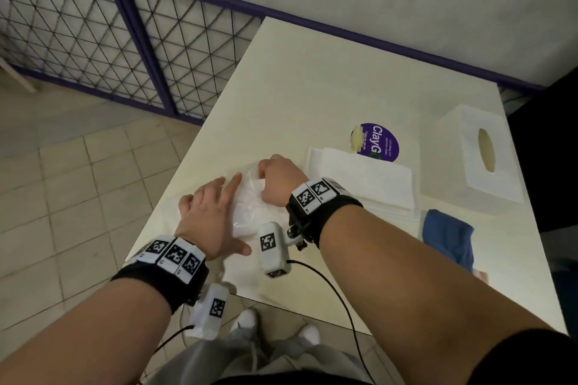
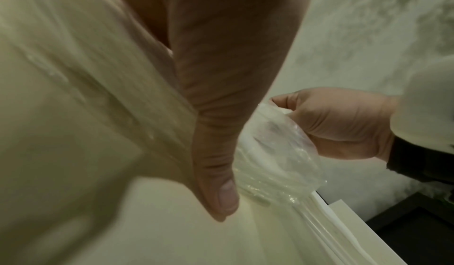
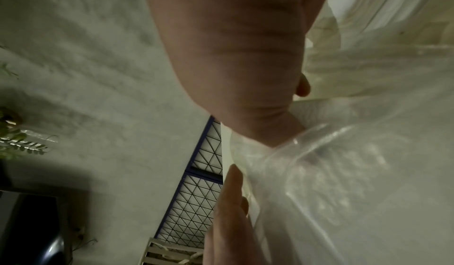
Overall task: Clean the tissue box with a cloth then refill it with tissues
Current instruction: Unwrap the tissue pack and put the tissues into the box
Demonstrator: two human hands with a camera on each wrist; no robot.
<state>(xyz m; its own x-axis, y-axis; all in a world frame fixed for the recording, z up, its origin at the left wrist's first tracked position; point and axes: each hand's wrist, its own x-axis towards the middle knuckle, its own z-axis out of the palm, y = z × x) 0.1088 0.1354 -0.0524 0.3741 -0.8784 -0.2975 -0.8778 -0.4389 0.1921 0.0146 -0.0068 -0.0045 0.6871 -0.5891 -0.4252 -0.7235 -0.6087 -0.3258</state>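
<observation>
Tissue box (image 1: 480,155): white, oblong, oval slot on top, standing at the far right of the desk (image 1: 312,72), untouched and well apart from both hands. Slot looks empty, so the refill is judged not yet done.

Tissue pack (image 1: 250,206): white tissues in clear plastic wrap, lying flat near the front left edge of the desk. Both hands work on it; the step in hand is judged to be opening the wrap to free the tissues.

Left hand (image 1: 208,212): laid flat on the near end of the pack, fingers straight and spread, thumb pressed to the desk beside the wrap in the left wrist view. Probably placed so to pin the pack while the other hand pulls.

Right hand (image 1: 280,178): fingers curled, pinching a gathered fold of the clear wrap at the far end of the pack; the left wrist view shows the film bunched in its grip and lifted off the tissues.

Folded white stack (image 1: 362,178): flat, just beyond the right wrist, between pack and box; loose tissues or a towel, cannot tell.

Blue cloth (image 1: 447,237): crumpled, at the right front of the desk, near the box, set aside; neither hand touches it.

Purple round sticker (image 1: 380,142): on the desk behind the white stack.
</observation>
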